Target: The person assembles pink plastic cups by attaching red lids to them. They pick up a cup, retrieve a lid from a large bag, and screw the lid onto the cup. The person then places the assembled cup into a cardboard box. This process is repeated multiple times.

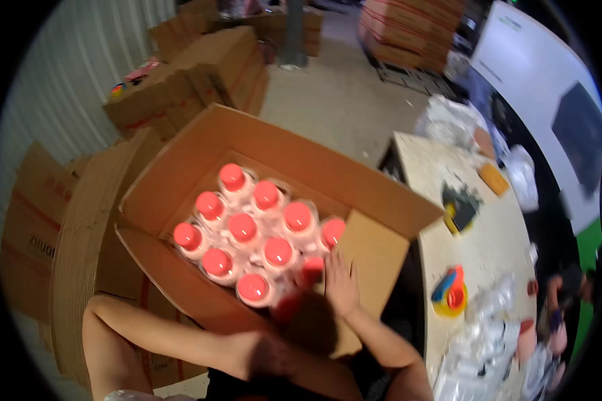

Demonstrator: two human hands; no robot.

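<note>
Pale pink bottles (242,227) with coral caps stand upright in rows inside a large open carton (354,194), mid-frame. They fill much of its visible floor; its top is not yet closed, and shadow hides the near corner, so whether it is full cannot be told. The right hand (342,287) lies flat, fingers extended and gripping nothing, against a cardboard panel (374,257) at the carton's right end. The left hand's fingers are obscured, their state unclear. Clear plastic bags (475,341) lie on the table (491,247), lower right.
</note>
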